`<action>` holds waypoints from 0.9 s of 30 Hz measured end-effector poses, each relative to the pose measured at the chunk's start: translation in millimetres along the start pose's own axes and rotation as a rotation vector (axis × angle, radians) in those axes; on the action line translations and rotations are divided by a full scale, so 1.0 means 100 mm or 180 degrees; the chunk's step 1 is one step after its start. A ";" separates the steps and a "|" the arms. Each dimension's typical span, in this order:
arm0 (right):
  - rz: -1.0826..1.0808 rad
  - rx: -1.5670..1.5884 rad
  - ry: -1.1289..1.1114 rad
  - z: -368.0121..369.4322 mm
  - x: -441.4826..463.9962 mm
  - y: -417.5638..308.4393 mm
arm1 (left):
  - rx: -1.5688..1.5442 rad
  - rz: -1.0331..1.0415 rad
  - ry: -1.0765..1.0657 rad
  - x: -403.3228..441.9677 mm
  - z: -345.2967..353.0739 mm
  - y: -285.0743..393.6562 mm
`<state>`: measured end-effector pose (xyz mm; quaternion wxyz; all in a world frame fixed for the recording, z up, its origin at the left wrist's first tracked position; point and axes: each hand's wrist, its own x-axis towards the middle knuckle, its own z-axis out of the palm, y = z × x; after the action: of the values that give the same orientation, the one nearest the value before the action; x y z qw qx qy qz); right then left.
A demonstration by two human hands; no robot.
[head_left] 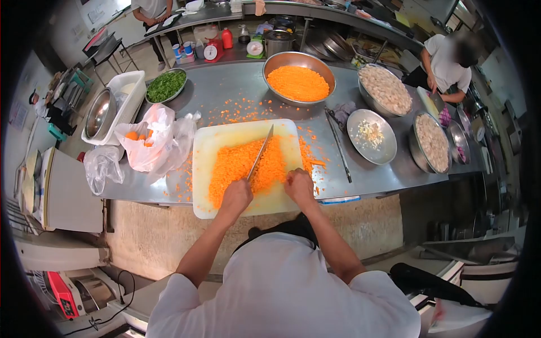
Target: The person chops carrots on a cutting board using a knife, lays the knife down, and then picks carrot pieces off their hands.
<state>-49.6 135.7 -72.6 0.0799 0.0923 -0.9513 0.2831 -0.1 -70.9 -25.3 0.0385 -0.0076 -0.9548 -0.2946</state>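
Observation:
My left hand (236, 195) is closed round the handle of a kitchen knife (261, 151). Its blade points away from me and slants to the right over a broad heap of chopped carrot (230, 163). Beneath the heap lies a white cutting board (204, 138), its near edge sticking out past the table edge. At the right side of the heap, my right hand (299, 186) has its fingers curled together; whatever may be inside them is hidden. Loose carrot bits (239, 110) are scattered on the metal around the board.
The steel table (214, 79) bears a bowl of chopped carrot (298, 83), a bowl of greens (167, 85), plastic bags (147, 141), a steel rod (339, 149), a bowl of chopped pale bits (372, 135) and bowls of pale chunks (386, 90). A co-worker (448, 62) cuts at the right.

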 end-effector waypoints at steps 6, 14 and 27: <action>-0.0124 0.0088 -0.0108 0.04 0.00 -0.03 | -0.0026 -0.0145 -0.0102 -0.03 -0.21 0.30; -0.0307 0.0121 0.0018 -0.05 -0.03 -0.02 | 0.0005 0.0083 -0.0192 -0.02 0.05 0.26; -0.0066 0.0896 0.0311 -0.36 -0.13 0.03 | 0.0024 -0.0170 -0.0201 -0.08 -0.23 0.49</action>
<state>-33.8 160.5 -47.1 0.1153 0.0985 -0.8961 0.4170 11.1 -43.1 20.2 0.0005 0.0087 -0.9565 -0.2916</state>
